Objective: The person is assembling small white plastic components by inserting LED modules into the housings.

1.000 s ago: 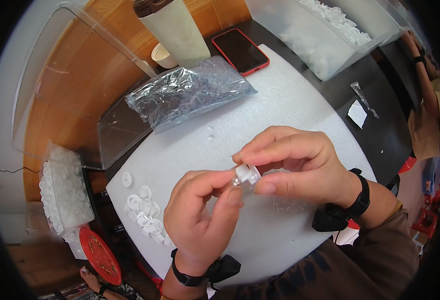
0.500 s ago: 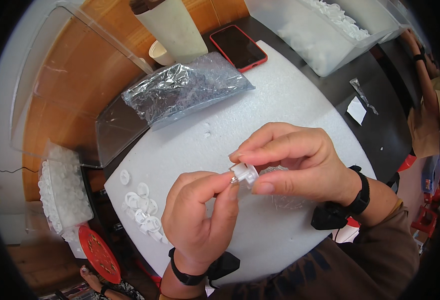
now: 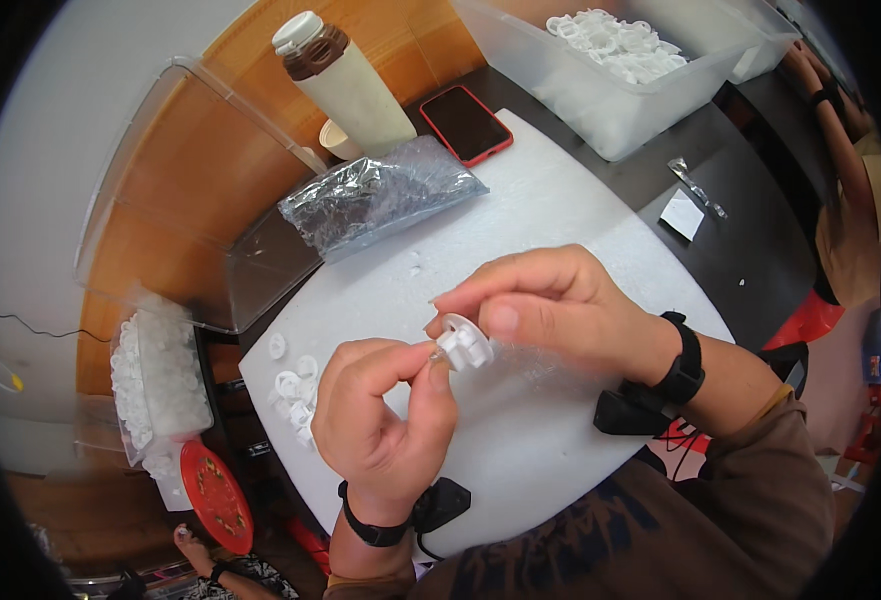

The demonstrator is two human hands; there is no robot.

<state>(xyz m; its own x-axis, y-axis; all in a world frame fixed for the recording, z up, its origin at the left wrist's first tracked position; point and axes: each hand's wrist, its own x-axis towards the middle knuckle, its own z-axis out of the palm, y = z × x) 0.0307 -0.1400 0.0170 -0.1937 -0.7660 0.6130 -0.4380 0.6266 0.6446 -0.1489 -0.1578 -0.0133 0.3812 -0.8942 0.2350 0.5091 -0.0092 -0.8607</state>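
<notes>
Over the middle of the foam-covered work surface, my left hand (image 3: 390, 415) pinches a small white plastic part (image 3: 466, 346) between thumb and forefinger. The part has a round disc on one side and a blocky body on the other. A small shiny bit shows at my left fingertips, too little to name. My right hand (image 3: 550, 310) closes around the disc side, fingers behind its edge and thumb beside it. Left of my left hand lies a loose pile of similar white round parts (image 3: 298, 390), partly hidden by that hand. Thin clear pieces (image 3: 550, 368) lie beneath my right hand.
A silvery plastic bag (image 3: 385, 195), a red-cased phone (image 3: 466, 125) and a bottle (image 3: 355, 95) stand at the back. A translucent bin (image 3: 600, 110) of white parts is far right. Left are another full container (image 3: 175, 370) and a red plate (image 3: 216, 495). Other people's arms show at both sides.
The white part has turned, so its round disc now shows. My right thumb and fingers have shifted around it. The whole view has moved a little.
</notes>
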